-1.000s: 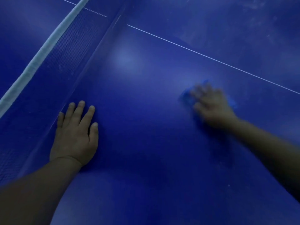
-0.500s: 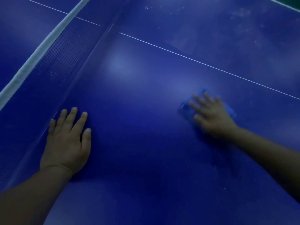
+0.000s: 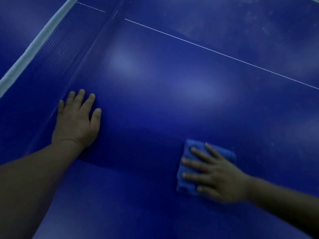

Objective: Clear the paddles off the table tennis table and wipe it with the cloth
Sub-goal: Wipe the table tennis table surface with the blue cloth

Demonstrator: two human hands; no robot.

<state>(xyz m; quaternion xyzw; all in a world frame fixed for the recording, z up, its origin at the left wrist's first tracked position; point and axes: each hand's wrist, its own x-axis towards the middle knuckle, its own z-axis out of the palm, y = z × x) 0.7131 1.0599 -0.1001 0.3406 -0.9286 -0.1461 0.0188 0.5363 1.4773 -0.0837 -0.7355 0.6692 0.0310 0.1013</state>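
One folded blue cloth lies flat on the blue table, near right of the scene. The right hand presses down on it with four fingers spread flat, not curled around it. One left hand rests palm-down, empty, fingers extended, on the table to the left, just beside the base of the net. One white centre line crosses the far surface. Paddles visible: zero.
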